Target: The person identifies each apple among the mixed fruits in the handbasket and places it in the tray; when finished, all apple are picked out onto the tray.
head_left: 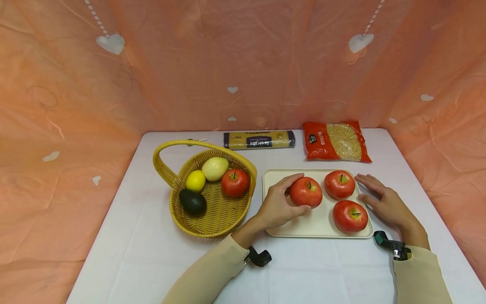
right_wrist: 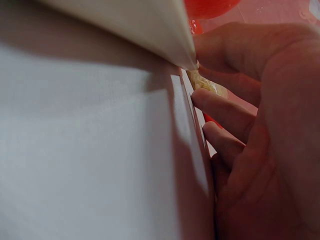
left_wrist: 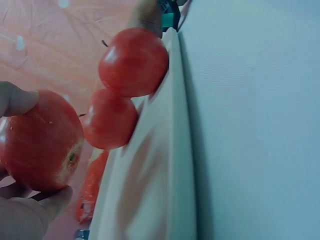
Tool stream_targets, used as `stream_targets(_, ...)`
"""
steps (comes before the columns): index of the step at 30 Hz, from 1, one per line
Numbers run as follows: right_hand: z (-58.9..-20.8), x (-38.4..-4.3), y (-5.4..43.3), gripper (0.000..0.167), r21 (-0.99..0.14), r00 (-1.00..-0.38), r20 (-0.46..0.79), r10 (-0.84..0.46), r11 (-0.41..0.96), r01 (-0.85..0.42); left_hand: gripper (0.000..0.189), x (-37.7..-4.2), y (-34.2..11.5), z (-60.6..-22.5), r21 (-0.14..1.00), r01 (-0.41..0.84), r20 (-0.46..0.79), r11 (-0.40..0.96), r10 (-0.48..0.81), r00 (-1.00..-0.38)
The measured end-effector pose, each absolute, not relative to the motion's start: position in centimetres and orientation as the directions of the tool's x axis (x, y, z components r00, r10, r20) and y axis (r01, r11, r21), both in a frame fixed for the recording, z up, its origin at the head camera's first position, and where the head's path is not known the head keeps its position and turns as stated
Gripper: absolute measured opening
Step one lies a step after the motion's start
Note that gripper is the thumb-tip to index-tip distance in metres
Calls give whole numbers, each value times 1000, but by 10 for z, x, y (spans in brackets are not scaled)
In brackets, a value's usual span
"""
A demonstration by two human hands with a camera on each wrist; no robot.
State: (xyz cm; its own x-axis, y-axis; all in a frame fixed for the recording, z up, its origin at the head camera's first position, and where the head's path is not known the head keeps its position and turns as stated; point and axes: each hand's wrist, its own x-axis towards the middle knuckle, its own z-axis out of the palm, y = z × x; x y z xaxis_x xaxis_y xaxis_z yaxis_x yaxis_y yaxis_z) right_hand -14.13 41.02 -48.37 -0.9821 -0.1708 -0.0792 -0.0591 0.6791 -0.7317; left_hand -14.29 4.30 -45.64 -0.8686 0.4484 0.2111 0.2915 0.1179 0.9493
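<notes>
My left hand [head_left: 280, 206] grips a red apple [head_left: 306, 192] between thumb and fingers, over the left half of a cream tray [head_left: 292, 230]. In the left wrist view that apple [left_wrist: 42, 142] hangs apart from the tray, its underside showing. Two more red apples, a rear one [head_left: 339, 184] and a front one [head_left: 350, 216], sit on the tray's right half. Beside the tray's right edge is my right hand [head_left: 387, 204], thumb and fingers extended toward the rim. The right wrist view has the thumb against the tray's corner [right_wrist: 182, 55], with the other fingers spread below.
Left of the tray stands a yellow wicker basket [head_left: 212, 232] with a tall handle, holding an apple [head_left: 235, 183], a lemon [head_left: 195, 181], a pale yellow-green fruit [head_left: 215, 169] and a dark avocado [head_left: 193, 202]. Behind lie a spaghetti pack [head_left: 259, 140] and a red pasta bag [head_left: 336, 142].
</notes>
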Motion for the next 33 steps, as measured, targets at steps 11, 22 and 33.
stream_targets(11, -483, -141, 410, 67, -733, -982, -92, -167, 678, -46, 84, -152, 66, -463, 953, 214, 125, 215, 364, -923)
stream_targets(22, -483, -140, 410, 66, -737, -982, -73, -175, 673, -65, 84, -165, 80, -468, 920, 149, 14, 363, 347, -938)
stream_targets(33, -483, -141, 410, 67, -739, -981, -97, -170, 672, -44, 80, -171, 84, -472, 883, 178, 18, 434, 349, -937)
